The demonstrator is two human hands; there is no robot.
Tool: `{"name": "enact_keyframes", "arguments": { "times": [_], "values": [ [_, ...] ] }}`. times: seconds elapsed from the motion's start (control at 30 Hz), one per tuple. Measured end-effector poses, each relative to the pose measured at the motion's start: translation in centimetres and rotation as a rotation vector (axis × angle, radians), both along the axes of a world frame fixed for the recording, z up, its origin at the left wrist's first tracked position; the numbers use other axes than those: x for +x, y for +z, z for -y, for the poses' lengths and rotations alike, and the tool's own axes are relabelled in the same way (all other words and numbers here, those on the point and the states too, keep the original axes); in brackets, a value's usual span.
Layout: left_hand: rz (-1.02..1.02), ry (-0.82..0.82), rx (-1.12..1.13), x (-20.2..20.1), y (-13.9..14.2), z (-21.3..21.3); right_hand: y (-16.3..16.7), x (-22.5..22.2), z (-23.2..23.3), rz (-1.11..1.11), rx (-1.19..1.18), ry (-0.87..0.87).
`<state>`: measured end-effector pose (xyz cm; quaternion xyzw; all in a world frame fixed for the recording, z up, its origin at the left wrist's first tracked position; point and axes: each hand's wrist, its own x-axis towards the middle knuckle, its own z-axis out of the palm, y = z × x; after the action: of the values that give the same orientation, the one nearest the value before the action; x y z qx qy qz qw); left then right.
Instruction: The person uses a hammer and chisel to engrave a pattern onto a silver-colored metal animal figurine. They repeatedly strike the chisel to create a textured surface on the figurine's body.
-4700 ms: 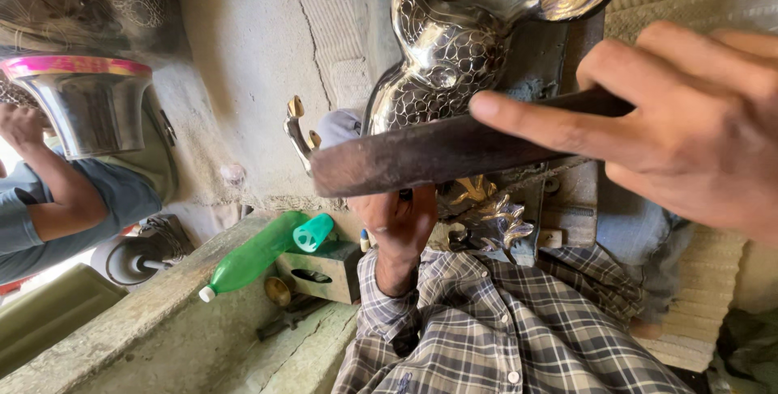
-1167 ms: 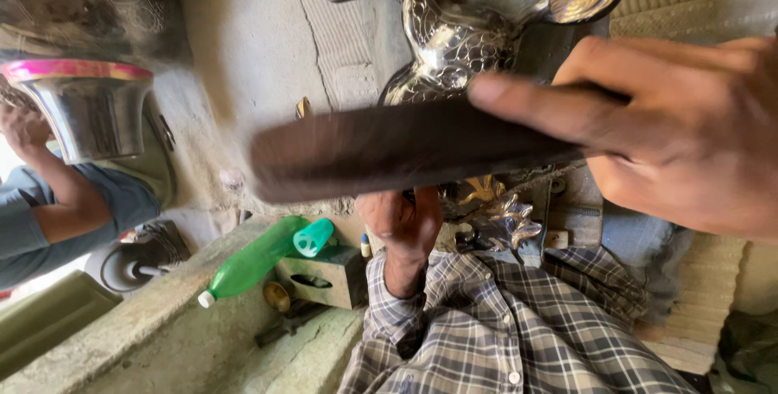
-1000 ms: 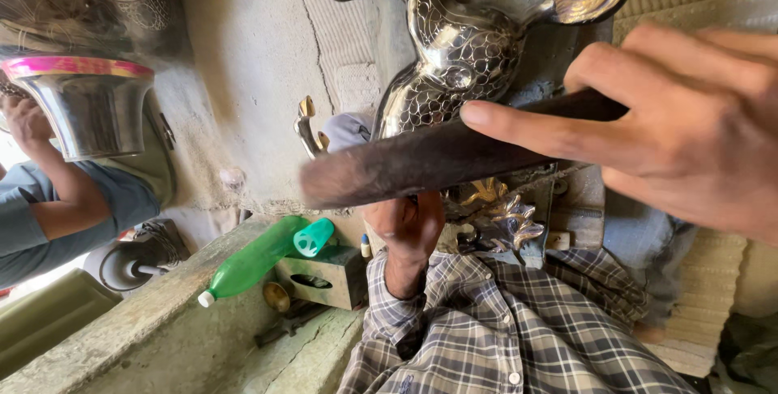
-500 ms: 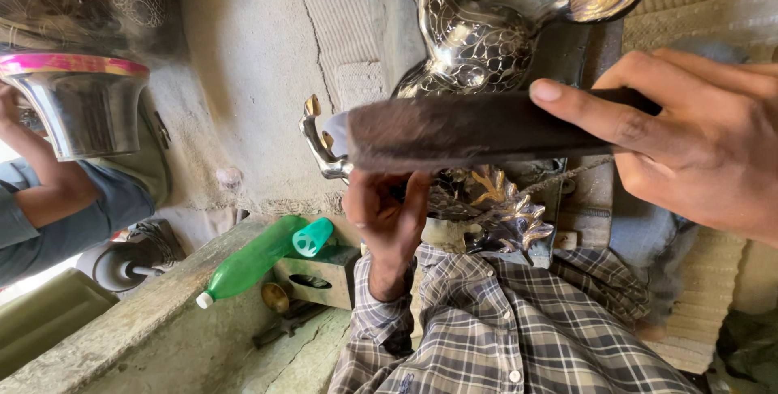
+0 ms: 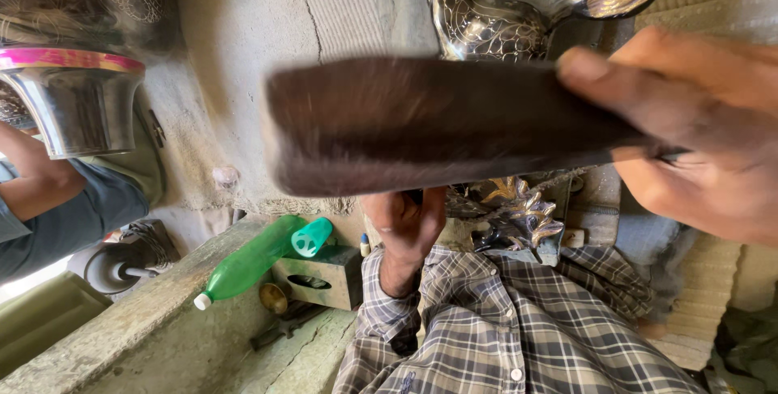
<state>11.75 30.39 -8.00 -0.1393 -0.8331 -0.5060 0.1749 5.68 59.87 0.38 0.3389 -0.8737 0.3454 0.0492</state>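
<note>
Right hand: my fingers closed round a dark, blurred wooden mallet. Left hand: curled beneath the embossed silver metal vessel; whether it grips, I cannot tell.

Daylight is soft and even, brightest at the far left edge. The dark wooden tool close to the lens is smeared with blur; glare flashes off the embossed silver vessel.
</note>
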Motion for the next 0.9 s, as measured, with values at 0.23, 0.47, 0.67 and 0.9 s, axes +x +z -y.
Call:
{"name": "enact_keyframes", "arguments": {
  "times": [0.23,0.47,0.67,0.9],
  "values": [
    [-0.036,-0.003,-0.057,-0.1,1.0,0.4,1.5,-0.5,1.3,0.004,0.168,0.033],
    [0.037,0.001,-0.099,-0.9,2.3,0.5,2.4,-1.0,2.7,-0.024,0.312,0.01],
    [-0.008,-0.006,-0.072,-0.8,1.8,0.7,2.6,-1.6,3.6,-0.055,0.367,0.02],
    [-0.144,0.024,-0.117,-0.9,1.6,0.6,1.6,-0.5,2.3,0.083,0.037,0.047]
  ]
}}
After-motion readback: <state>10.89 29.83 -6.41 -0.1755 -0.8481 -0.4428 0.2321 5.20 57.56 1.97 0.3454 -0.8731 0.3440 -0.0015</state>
